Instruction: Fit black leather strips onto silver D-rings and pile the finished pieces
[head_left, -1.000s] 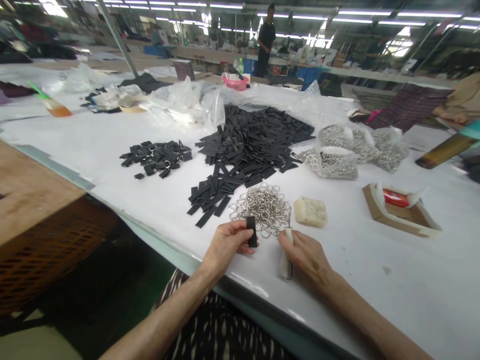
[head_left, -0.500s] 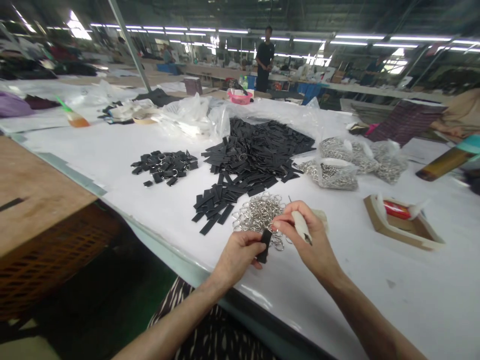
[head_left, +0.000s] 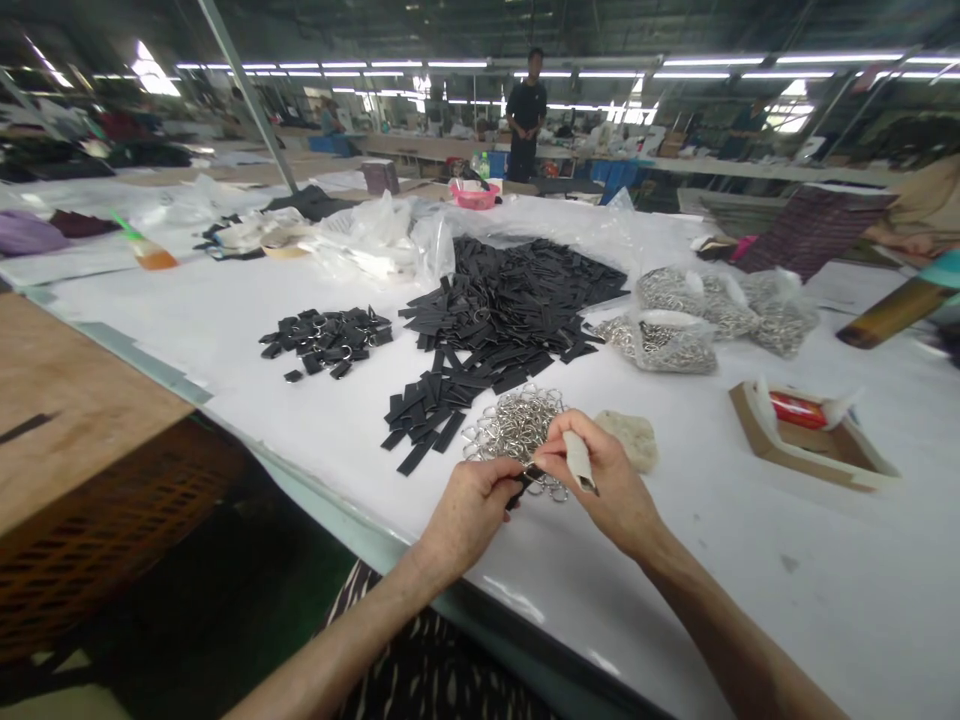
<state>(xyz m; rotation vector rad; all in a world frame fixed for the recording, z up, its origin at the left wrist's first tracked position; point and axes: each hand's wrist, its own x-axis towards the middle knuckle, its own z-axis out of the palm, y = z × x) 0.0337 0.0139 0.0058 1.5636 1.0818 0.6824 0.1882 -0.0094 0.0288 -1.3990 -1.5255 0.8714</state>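
Note:
My left hand (head_left: 469,505) pinches a short black fabric strip (head_left: 526,490) between thumb and fingers. Close against it, my right hand (head_left: 607,485) has its thumb and index finger at the strip's upper end; whether a ring sits between them is hidden. A slim tool with a pale wrapped handle (head_left: 577,458) and a dark metal end is tucked in the right hand. Just beyond the fingers lies a heap of silver metal rings (head_left: 514,415). Loose black strips (head_left: 424,410) spread to its left, joining a big pile of black strips (head_left: 525,290).
Black strips with rings on them (head_left: 326,340) form a small pile at left. Bags of rings (head_left: 667,340), a cardboard box lid (head_left: 814,440) with a red item, a beige pad (head_left: 630,438) and a bottle (head_left: 892,310) are at right. A person (head_left: 526,110) stands far back.
Both hands have drawn closer together, the right moving slightly left and down. The black strip has tilted and is more covered by the fingers. The beige pad shows more now.

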